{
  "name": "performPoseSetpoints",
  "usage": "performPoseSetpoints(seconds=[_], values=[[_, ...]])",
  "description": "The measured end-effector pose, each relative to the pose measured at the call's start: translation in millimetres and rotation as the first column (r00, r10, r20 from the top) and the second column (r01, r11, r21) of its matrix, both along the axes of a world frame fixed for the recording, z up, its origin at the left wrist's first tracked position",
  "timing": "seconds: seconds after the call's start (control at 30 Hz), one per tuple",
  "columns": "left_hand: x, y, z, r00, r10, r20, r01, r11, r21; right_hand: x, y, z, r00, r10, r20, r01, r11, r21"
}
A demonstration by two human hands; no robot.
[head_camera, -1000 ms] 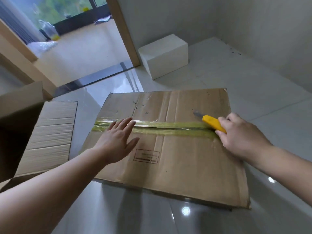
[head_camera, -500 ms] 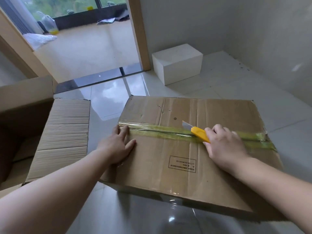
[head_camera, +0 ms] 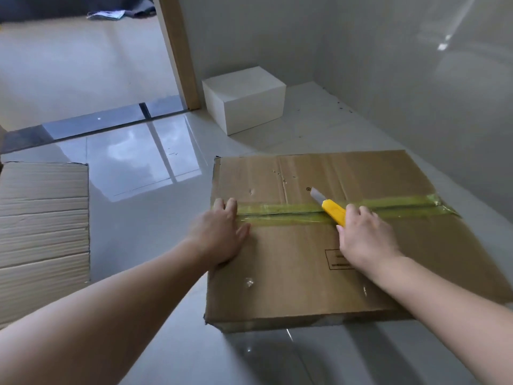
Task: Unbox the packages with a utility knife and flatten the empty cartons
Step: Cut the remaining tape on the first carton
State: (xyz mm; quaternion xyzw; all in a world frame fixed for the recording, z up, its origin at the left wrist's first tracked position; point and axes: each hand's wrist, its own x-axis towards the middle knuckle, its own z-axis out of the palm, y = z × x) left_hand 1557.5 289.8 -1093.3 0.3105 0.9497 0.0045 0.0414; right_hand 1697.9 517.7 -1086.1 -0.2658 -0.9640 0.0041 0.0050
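A flat left hand (head_camera: 219, 234) presses a creased brown cardboard carton (head_camera: 319, 273). The right hand (head_camera: 366, 237) grips a yellow utility knife (head_camera: 331, 210) over glossy yellow-green tape (head_camera: 280, 213).

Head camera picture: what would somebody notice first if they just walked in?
The yellow utility knife, gripped by the right hand, lies across the greenish tape on the big brown carton. The left hand presses the carton's left edge. A white box sits behind, by the doorframe.

No legible text; printed boxed label on the carton (head_camera: 291, 262) too blurred.
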Motion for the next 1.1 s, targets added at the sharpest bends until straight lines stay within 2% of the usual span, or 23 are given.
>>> performPoseSetpoints(seconds=[0.1, 0.17, 0.27, 0.37, 0.5, 0.67, 0.87, 1.1], values=[[-14.7, 45.6, 15.5, 0.968, -0.096, -0.234, 0.083, 0.995, -0.063, 29.4, 25.0, 1.1, 0.991, -0.127, 0.038, 0.125, 0.991, 0.037], [-28.1, 77.9, 20.9, 0.938, -0.194, -0.287, 0.176, 0.981, -0.086, 50.1, 38.9, 1.0, 0.974, -0.211, 0.078, 0.205, 0.975, 0.086], [-46.1, 123.1, 12.7, 0.918, -0.309, -0.247, 0.308, 0.95, -0.043, 80.3, 50.5, 2.2, 0.931, -0.35, 0.102, 0.336, 0.933, 0.128], [-57.5, 160.7, 0.5, 0.915, -0.336, -0.224, 0.343, 0.939, -0.009, 106.5, 48.7, -0.6, 0.886, -0.435, 0.158, 0.41, 0.896, 0.168], [-65.5, 193.5, -15.6, 0.939, -0.313, -0.141, 0.319, 0.948, 0.021, 127.6, 41.3, -5.5, 0.819, -0.545, 0.181, 0.543, 0.837, 0.066], [-88.6, 196.5, -28.4, 0.973, -0.204, -0.105, 0.204, 0.979, -0.012, 123.0, 32.5, -5.9, 0.807, -0.55, 0.215, 0.57, 0.82, -0.043], [-90.1, 189.1, -28.9, 0.973, -0.211, -0.088, 0.212, 0.977, -0.003, 97.7, 43.6, -10.1, 0.82, -0.528, 0.22, 0.549, 0.835, -0.045], [-104.8, 104.5, -17.1, 0.998, -0.056, -0.022, 0.055, 0.998, -0.028, 14.9, 100.1, -7.6, 0.883, -0.459, 0.096, 0.469, 0.87, -0.154]])
